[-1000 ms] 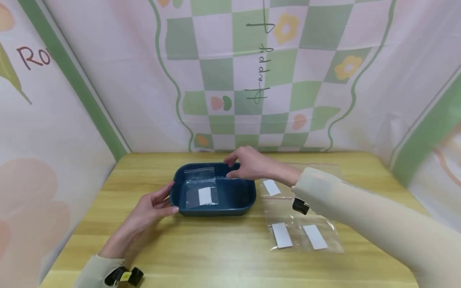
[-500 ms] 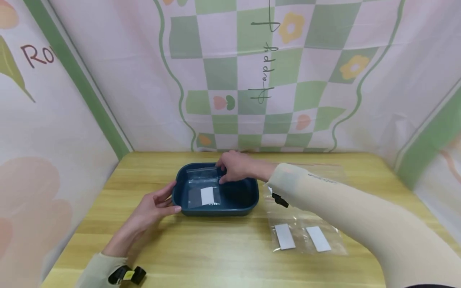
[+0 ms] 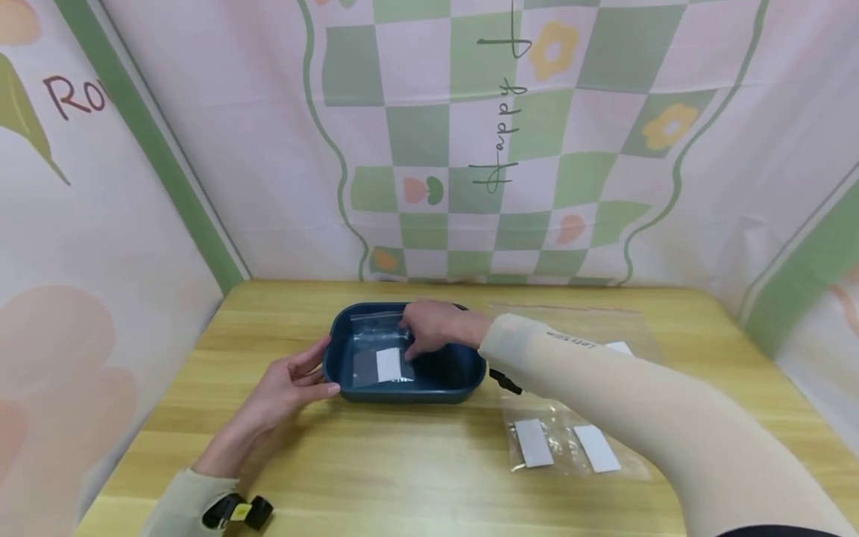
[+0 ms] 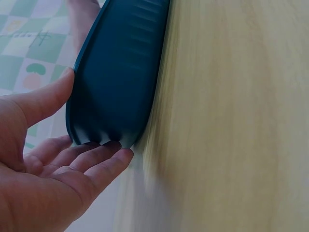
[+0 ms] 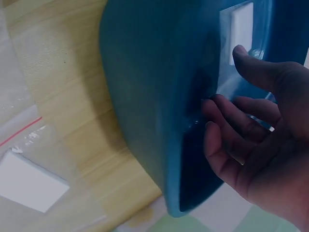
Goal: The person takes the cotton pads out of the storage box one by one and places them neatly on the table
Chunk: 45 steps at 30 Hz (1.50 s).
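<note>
My left hand (image 3: 282, 391) holds the left end of a dark blue plastic tub (image 3: 403, 397), thumb at the rim and fingertips against the outer wall. Inside the tub, on its left side, lies a clear zip bag (image 3: 365, 367) with a white rectangular block (image 3: 388, 365) in it. My right hand (image 3: 435, 325) is reaching down into the tub beside this bag. In the right wrist view its thumb and loosely bent fingers (image 5: 260, 113) are apart, the thumb tip overlapping the block and the fingertips close to the bag's edge.
Right of the tub, several clear zip bags (image 3: 560, 436) lie on the wooden table (image 3: 416, 470), each white block (image 3: 533, 443) showing through. My right forearm (image 3: 624, 373) passes over them and hides part. A printed curtain (image 3: 268, 186) hangs behind the table.
My right hand has moved left and down into the tub, toward the bag there. The left hand keeps its hold on the tub. The view has shifted slightly.
</note>
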Available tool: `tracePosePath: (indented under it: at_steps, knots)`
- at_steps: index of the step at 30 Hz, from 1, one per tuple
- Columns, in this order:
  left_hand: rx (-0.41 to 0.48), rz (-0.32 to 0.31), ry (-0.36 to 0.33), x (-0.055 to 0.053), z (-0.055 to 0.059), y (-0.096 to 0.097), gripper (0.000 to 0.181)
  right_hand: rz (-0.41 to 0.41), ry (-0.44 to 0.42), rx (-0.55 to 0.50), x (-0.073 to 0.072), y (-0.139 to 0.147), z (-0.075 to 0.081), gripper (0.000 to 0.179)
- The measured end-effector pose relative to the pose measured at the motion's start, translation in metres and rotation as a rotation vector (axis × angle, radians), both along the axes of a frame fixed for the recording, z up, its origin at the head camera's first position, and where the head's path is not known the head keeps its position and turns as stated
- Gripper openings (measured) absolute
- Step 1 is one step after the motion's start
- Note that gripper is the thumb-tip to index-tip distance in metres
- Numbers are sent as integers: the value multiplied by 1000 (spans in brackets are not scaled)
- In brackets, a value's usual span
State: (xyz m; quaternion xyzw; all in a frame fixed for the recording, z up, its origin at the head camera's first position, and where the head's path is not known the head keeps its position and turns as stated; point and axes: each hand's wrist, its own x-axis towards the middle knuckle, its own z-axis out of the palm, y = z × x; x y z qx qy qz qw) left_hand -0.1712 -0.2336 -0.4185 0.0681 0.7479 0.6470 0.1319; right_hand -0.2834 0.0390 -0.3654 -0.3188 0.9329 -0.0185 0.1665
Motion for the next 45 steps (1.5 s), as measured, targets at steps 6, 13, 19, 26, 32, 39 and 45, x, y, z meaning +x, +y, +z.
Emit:
tracePosePath:
  at_steps: [6,13,19,26,32,39,45]
  knots:
    - [-3,9,-6,0,-2,-1,81,13,6,32,2,-2,-10,58]
    - [-1,9,-9,-1,-3,0,82,-23,16,37,2,-4,-13,48]
    - [15,7,-7,-1,0,1,81,-49,15,3,2,-4,-15,46]
    - [34,11,-9,-1,-1,0,81,-86,41,-69,4,-2,-19,27]
    - [30,11,-5,-1,-1,0,81,-70,48,-127,5,2,-19,13]
    - [33,10,0,-1,-1,1,82,-109,-28,-259,7,9,-18,16]
    - [26,5,-1,-1,-2,0,83,-151,-142,-428,9,13,-22,21]
